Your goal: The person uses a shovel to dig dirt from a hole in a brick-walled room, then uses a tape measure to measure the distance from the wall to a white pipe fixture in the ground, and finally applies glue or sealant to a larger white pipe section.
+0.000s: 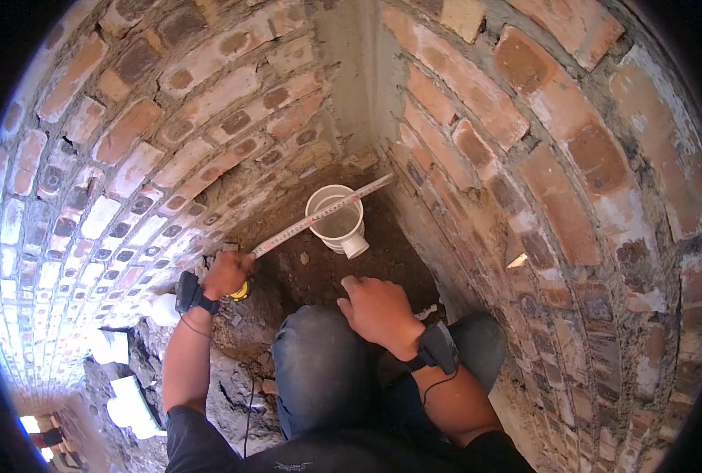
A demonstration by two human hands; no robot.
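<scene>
My left hand [226, 273] is closed around a tape measure, whose yellow case [242, 292] shows below the fingers. Its pale blade [284, 235] runs out straight, across the top of a white plastic pipe fitting [317, 206], toward the right-hand brick wall. The fitting stands in the dirt near the corner, with a round open mouth and a short side branch [355, 245] angled toward me. Above my knees, my right hand [378, 311] has its thumb and forefinger apart, with nothing seen in it. Its other fingers are partly hidden. Both wrists wear dark strapped devices.
Brick walls rise at the left [201, 150] and right [556, 181], meeting in a mortared corner [351, 79]. My bent knee [313, 363] is close to the dirt floor [394, 244]. White pipe pieces [130, 406] lie at lower left beside rough, broken ground [225, 378].
</scene>
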